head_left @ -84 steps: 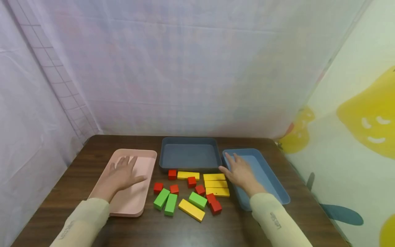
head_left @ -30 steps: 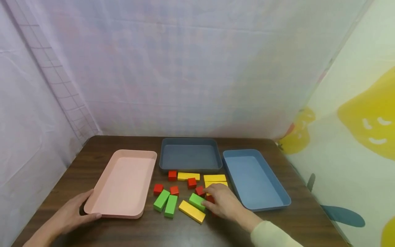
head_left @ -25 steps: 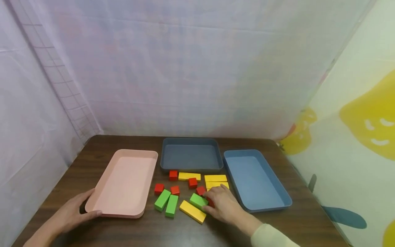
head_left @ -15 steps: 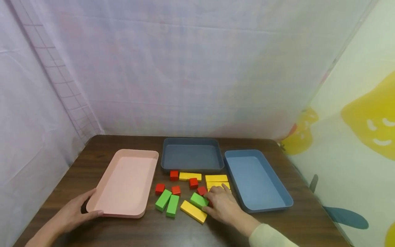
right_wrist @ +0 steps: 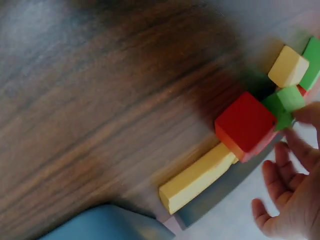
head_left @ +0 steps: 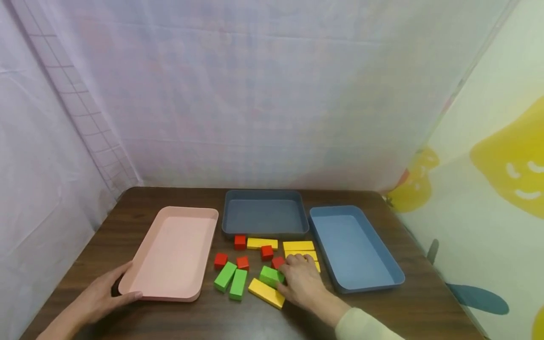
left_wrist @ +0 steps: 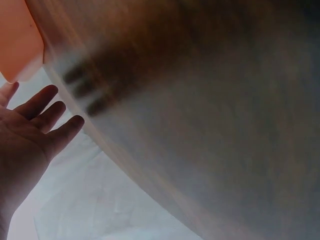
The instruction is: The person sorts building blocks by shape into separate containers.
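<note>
Your right hand is pinching the green block at its right end, between thumb and fingertip. Compared with half a second ago, the block is sitting slightly further left and showing more of its front face (whether it is leaving the bench, you aren't seeing clearly). It is staying outside the trays, just behind the long yellow block and beside a red block. For the sorting-like work, this is probably meaning one piece is coming under control. Your left hand is keeping its fingers straight and spread, touching the pink tray's near corner.
</note>
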Demonstrator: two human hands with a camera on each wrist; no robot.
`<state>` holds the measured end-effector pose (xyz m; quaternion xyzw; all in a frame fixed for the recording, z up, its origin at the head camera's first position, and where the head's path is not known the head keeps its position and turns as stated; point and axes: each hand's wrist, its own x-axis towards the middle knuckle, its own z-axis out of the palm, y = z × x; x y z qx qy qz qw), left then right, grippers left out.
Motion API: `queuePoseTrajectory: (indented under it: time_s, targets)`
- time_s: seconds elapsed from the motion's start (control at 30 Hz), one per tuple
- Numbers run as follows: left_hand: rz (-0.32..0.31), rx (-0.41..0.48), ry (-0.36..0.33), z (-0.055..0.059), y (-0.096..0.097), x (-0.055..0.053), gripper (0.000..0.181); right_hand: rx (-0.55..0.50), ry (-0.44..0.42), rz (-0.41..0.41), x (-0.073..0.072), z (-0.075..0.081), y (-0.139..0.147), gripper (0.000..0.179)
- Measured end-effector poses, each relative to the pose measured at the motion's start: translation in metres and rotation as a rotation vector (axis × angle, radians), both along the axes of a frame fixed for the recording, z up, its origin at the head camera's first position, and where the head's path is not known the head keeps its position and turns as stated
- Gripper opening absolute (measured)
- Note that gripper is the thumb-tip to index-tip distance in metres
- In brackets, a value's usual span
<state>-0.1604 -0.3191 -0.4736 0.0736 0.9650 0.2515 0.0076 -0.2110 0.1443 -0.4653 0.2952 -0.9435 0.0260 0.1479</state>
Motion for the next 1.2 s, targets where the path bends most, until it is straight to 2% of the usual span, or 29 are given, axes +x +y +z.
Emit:
queuePoseTrajectory:
  time_s: [0.13, 0.33, 0.57, 0.9, 1.2]
  targets:
    - [0.011, -0.003, -0.021, -0.001, 0.001, 0.0, 0.093, -0.017, 0.022, -0.005, 0.0, 0.002, 0.001, 0.013]
    - [0.009, 0.005, -0.022, 0.0, 0.002, 0.0, 0.092, 0.021, -0.05, 0.022, 0.0, 0.001, 0.001, 0.03]
    - [-0.002, 0.028, -0.014, 0.002, 0.001, 0.0, 0.091, 0.032, -0.052, 0.08, -0.004, -0.001, -0.001, 0.033]
    - [0.017, -0.018, -0.05, -0.001, 0.0, 0.0, 0.094, -0.162, -0.132, 0.041, -0.009, 0.018, -0.015, 0.027]
    - [0.015, -0.016, -0.047, -0.001, 0.0, -0.001, 0.094, -0.312, -0.223, 0.072, -0.027, 0.034, -0.067, 0.029]
